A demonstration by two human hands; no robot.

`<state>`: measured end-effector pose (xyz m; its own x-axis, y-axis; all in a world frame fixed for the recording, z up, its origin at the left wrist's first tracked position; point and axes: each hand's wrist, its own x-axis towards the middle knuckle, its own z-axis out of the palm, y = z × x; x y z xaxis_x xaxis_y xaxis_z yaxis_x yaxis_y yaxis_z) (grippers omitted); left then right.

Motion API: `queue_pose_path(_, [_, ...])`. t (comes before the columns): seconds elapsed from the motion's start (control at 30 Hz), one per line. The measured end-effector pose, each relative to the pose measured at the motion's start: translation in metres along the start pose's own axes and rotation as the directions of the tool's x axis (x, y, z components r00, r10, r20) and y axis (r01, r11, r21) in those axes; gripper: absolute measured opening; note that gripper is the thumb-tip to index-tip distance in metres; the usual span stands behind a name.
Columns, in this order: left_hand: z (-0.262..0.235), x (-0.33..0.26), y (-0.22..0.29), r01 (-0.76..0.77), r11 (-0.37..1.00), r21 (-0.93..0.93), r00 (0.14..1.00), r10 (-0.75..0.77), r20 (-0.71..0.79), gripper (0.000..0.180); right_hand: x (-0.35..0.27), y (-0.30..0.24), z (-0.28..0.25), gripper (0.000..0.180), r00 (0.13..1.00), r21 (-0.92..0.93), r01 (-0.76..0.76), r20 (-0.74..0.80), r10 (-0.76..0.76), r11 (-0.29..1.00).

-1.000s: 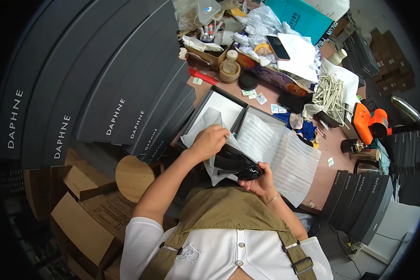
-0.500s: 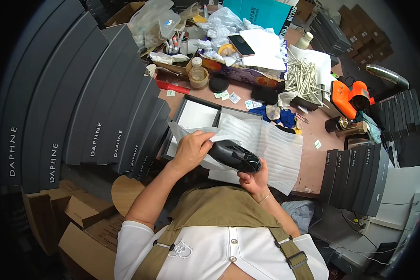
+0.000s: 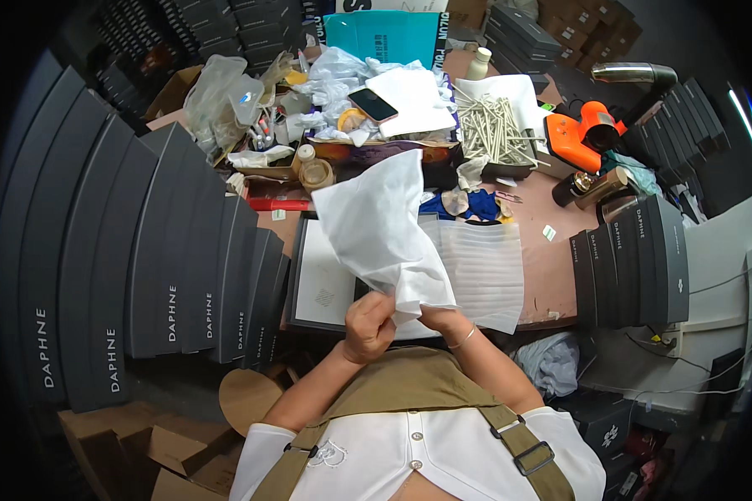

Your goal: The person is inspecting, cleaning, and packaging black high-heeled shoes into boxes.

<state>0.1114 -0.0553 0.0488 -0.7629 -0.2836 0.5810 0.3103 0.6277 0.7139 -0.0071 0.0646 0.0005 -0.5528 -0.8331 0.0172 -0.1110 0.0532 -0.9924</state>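
A white soft cloth bag (image 3: 376,221) stands up in front of me, its upper part spread and its lower end bunched between my hands. My left hand (image 3: 369,326) is closed in a fist on the bag's lower left edge. Beside it, my right hand (image 3: 441,319) reaches in under the bag's lower right fold, which hides its fingers. Whatever is inside the bag is hidden; no black shoe shows clearly. Behind the bag lies an open dark box (image 3: 302,280) with a white inside, partly covered. A translucent ribbed sheet (image 3: 482,275) lies to the right.
Stacks of dark shoe boxes (image 3: 100,250) stand at my left, with more boxes (image 3: 635,263) at right. A cluttered carton with a phone (image 3: 373,105), a tray of white sticks (image 3: 497,125), an orange tool (image 3: 583,134) and a jar (image 3: 316,174) line the far side.
The black shoe that both hands held has gone from sight. The white cloth bag is now raised upright between my hands, which have drawn closer to my body and together. The view has shifted.
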Motion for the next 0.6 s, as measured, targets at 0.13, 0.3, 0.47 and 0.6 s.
queue_pose_path(0.13, [0.010,-0.020,0.029,-0.111,0.983,-0.148,0.992,0.117,0.037,0.044,-0.007,0.006,0.012,0.044,0.993,-0.324,0.096,-0.039,-0.114,0.941])
queue_pose_path(0.3, [-0.028,-0.034,0.007,-0.036,0.998,-0.058,0.871,0.060,0.488,0.047,-0.003,0.013,0.022,0.046,0.987,-0.408,0.151,0.015,-0.158,0.900])
queue_pose_path(0.47, [-0.036,-0.042,-0.015,0.534,-0.144,-0.833,0.475,-0.763,0.437,0.087,0.004,0.018,0.046,0.047,0.931,-0.487,0.350,0.274,-0.240,0.800])
queue_pose_path(0.6, [-0.021,-0.067,-0.041,0.558,-0.012,-0.830,0.354,-0.901,0.252,0.069,-0.019,0.009,0.062,0.050,0.844,-0.278,0.447,0.446,-0.298,0.850])
